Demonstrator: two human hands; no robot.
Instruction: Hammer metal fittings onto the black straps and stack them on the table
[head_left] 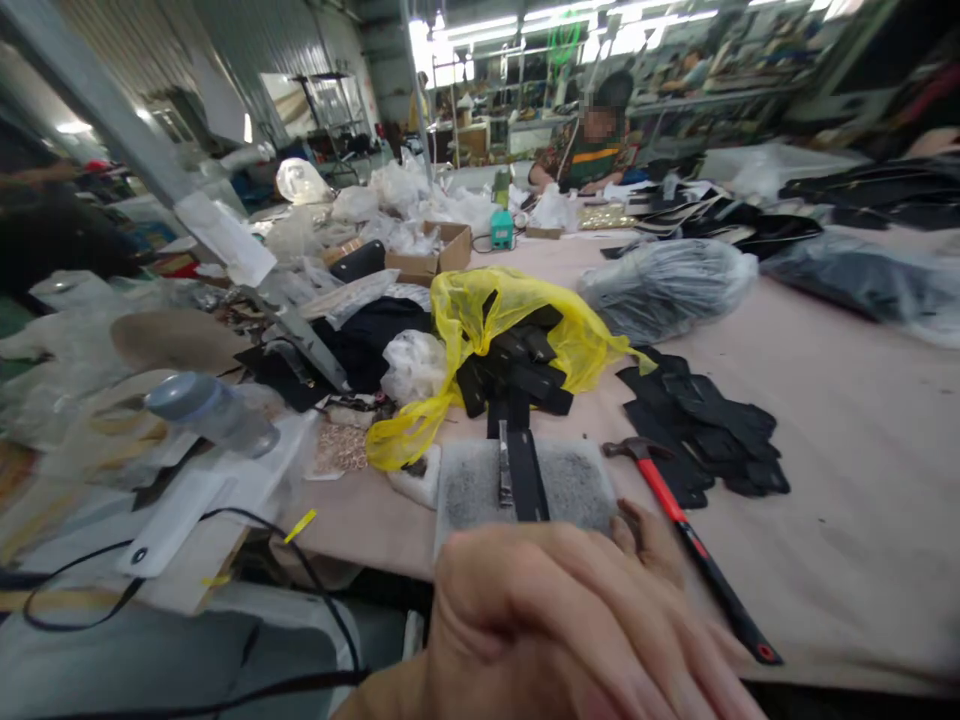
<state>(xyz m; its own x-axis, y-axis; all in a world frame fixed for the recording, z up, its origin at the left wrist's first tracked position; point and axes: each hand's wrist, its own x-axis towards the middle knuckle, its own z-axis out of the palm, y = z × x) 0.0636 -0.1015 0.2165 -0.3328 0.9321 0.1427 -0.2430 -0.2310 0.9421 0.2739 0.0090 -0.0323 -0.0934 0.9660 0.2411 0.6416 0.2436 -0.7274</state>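
Observation:
My left hand (555, 620) is raised close to the camera, its back towards me and its fingers stretched to the lower right. Behind it shows part of my right hand (652, 545), at the right front corner of a smudged pale board (577, 480); most of its fingers are hidden. On the board lie a black strip (529, 475) and a narrow metal bar (505, 470). Just right of the board rests a claw hammer (660, 490) with a red and black handle. Behind the board, a yellow mesh-like bag (480, 290) spills black strap-like pieces (517, 365).
More flat black pieces (705, 420) lie in a pile to the right. A plastic-wrapped bundle (675, 285) sits behind them. At left are a clear bottle (217, 415), a white power strip (176, 525) with a black cable and a slanted metal post (172, 180). A person (585, 150) sits across the table.

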